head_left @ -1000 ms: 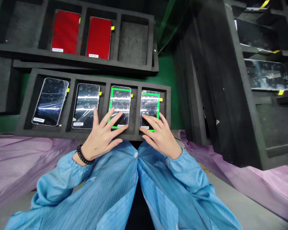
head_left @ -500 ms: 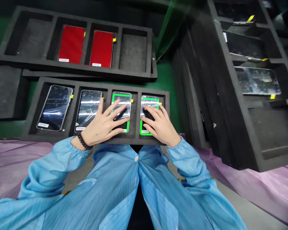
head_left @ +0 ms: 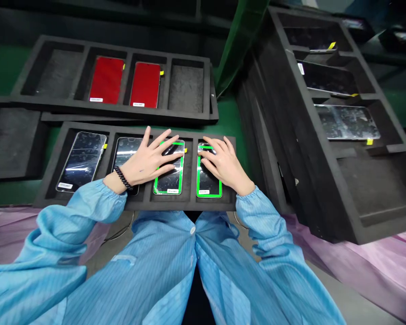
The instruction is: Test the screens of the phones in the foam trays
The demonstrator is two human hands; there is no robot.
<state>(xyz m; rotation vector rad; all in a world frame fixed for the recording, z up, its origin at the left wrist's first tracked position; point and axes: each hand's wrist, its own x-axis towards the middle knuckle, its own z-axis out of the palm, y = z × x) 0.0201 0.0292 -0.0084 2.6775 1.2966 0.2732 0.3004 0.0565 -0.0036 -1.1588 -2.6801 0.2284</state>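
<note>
A black foam tray in front of me has a phone in each compartment. My left hand, fingers spread, lies over the upper part of the third phone, whose screen shows a green border, and partly covers the second phone. Over the top of the rightmost phone, also green-bordered, my right hand rests with its fingers apart. The leftmost phone has a dark screen and is untouched. Neither hand grips anything.
Behind, another foam tray holds two red-screened phones. A tall stack of foam trays with several dark phones stands at the right, and a green post rises beyond. A further tray sits at the far left.
Both hands have moved up the two green-bordered screens, toward their top edges, uncovering the lower parts. The camera view has shifted slightly.
</note>
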